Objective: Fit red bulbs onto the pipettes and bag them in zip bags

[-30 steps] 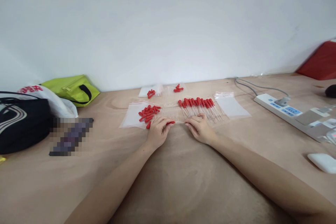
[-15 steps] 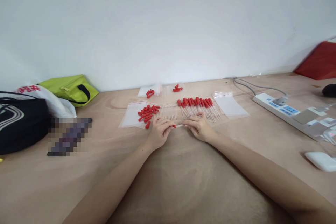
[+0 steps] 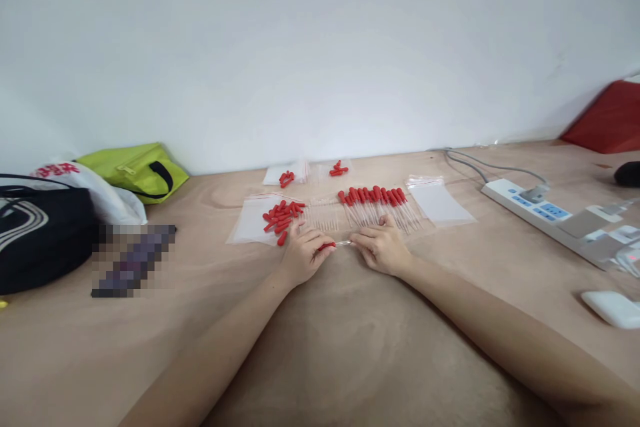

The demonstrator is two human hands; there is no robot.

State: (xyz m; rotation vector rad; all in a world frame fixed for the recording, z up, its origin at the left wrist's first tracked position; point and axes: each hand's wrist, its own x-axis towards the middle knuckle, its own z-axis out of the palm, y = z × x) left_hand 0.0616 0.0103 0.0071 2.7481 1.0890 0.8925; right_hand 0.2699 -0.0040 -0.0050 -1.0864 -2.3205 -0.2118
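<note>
My left hand (image 3: 306, 253) pinches a red rubber bulb (image 3: 327, 246) between thumb and fingers. From the bulb a clear tube (image 3: 343, 243) runs to the right, its other end held in the closed fingers of my right hand (image 3: 383, 247). Left of centre, loose red bulbs (image 3: 281, 217) lie on a clear bag (image 3: 249, 221). Bare clear tubes (image 3: 323, 215) are lined up beyond my hands. To their right rests a row of tubes topped with red bulbs (image 3: 373, 196), partly behind my right hand.
Small bags with red bulbs (image 3: 287, 178) lie near the wall. A flat bag (image 3: 443, 201) and a power strip (image 3: 545, 217) are on the right, with a white case (image 3: 611, 308). Black (image 3: 47, 233) and yellow-green (image 3: 135, 170) bags stand left, near a blurred dark object (image 3: 134, 261).
More of the red bulb and the clear tube now shows between my hands. Both hands have shifted only slightly.
</note>
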